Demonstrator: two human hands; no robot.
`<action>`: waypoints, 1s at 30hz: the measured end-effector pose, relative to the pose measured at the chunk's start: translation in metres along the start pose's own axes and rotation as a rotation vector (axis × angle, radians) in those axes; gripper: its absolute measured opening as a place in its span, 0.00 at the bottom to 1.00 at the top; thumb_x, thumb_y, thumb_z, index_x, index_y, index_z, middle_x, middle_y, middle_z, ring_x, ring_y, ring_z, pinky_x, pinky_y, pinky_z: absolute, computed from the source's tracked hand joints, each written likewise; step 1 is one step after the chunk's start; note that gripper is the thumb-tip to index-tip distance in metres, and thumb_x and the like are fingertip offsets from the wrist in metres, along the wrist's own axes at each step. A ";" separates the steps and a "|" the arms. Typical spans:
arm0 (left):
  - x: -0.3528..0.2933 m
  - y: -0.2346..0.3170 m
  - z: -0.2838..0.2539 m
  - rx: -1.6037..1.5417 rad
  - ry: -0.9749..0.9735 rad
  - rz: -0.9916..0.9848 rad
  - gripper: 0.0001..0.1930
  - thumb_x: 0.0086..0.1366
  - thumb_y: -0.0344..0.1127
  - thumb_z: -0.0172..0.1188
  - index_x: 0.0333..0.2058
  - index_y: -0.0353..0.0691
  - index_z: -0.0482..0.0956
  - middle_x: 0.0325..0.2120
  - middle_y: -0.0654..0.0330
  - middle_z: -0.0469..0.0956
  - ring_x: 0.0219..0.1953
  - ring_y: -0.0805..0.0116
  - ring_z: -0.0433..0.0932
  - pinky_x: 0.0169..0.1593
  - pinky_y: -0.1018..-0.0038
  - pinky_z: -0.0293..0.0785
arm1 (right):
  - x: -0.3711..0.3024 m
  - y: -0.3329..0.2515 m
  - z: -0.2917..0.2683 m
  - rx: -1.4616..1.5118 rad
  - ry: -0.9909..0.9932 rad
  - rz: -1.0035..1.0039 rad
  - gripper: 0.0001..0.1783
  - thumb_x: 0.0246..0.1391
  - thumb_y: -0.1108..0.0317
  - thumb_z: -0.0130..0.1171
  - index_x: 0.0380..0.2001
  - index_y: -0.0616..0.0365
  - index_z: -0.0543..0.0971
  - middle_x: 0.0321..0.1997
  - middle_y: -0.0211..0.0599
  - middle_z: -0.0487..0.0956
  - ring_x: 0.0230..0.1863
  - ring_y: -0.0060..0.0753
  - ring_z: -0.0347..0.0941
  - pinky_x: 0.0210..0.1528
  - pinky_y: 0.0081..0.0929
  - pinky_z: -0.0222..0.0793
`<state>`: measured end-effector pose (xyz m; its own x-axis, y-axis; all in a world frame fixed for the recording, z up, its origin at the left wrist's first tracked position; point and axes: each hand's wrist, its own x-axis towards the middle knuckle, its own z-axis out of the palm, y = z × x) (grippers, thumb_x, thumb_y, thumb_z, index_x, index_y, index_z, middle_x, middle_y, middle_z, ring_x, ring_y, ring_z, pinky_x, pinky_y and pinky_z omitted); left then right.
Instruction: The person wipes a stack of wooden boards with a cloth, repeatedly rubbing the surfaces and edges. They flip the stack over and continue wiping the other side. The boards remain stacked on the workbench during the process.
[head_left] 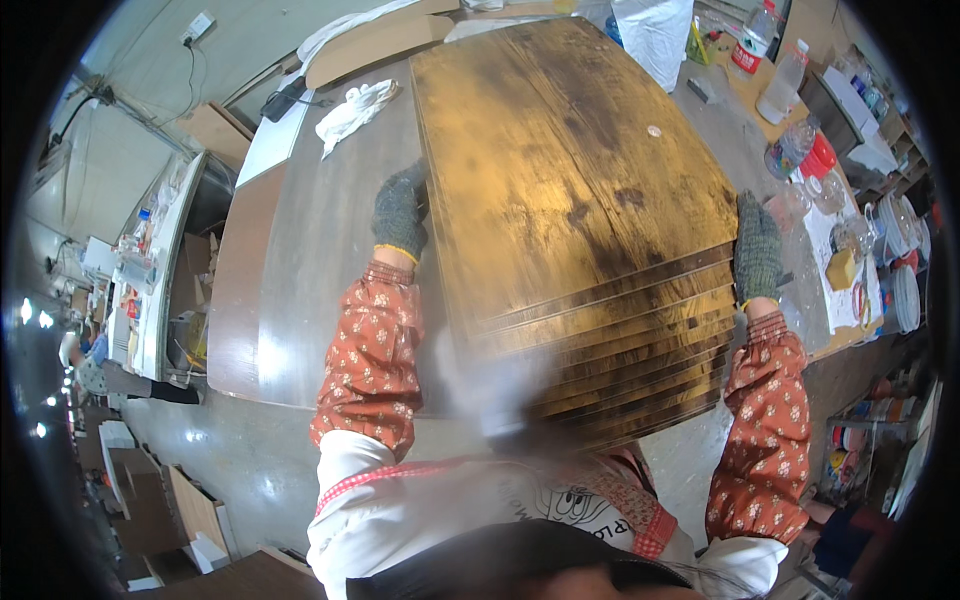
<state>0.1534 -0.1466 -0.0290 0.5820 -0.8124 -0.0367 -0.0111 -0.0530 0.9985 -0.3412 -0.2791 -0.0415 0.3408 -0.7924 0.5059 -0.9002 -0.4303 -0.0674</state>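
A stack of brown wood-grain panels (575, 170) with dark streaks lies on the table in front of me, its near edges stepped like a fan. My left hand (400, 208), in a dark grey knitted glove, grips the left edge of the top panel; its fingertips are partly hidden at that edge. At the right edge, my right hand (757, 248) in a matching glove presses along the side, its fingers close together against the panel. A small pale spot (654, 131) shows on the top panel. Something pale and blurred (495, 385) covers the stack's near left corner.
A crumpled white cloth (354, 113) lies on the grey tabletop (330, 230) at the left. Along the right stand plastic bottles (784, 82), a red bowl (819, 157) and a yellow sponge (841, 270). Long cardboard (380, 50) rests at the back. Shelving (160, 270) stands far left.
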 end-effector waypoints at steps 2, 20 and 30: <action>0.000 -0.001 -0.002 0.083 -0.020 0.055 0.18 0.65 0.27 0.51 0.54 0.38 0.70 0.49 0.58 0.75 0.47 0.69 0.78 0.47 0.72 0.77 | 0.001 0.000 0.001 -0.006 -0.048 0.035 0.26 0.60 0.74 0.39 0.62 0.58 0.67 0.58 0.50 0.72 0.59 0.48 0.68 0.63 0.40 0.60; -0.053 -0.002 0.003 -0.223 -0.056 0.105 0.17 0.66 0.37 0.54 0.51 0.39 0.75 0.46 0.60 0.77 0.48 0.67 0.74 0.51 0.70 0.71 | 0.000 0.028 0.013 0.005 -0.013 -0.012 0.25 0.63 0.71 0.37 0.63 0.57 0.66 0.66 0.45 0.67 0.66 0.46 0.62 0.69 0.37 0.53; -0.093 0.003 0.040 -0.217 0.181 0.259 0.24 0.63 0.34 0.60 0.55 0.27 0.69 0.50 0.49 0.73 0.53 0.62 0.71 0.58 0.70 0.67 | 0.001 0.048 -0.015 0.138 -0.117 0.061 0.25 0.62 0.73 0.40 0.62 0.66 0.65 0.60 0.56 0.71 0.61 0.52 0.68 0.64 0.40 0.62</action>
<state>0.0670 -0.0940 -0.0242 0.7168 -0.6660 0.2064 -0.0159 0.2804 0.9598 -0.3885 -0.2938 -0.0310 0.3234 -0.8601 0.3944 -0.8770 -0.4290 -0.2163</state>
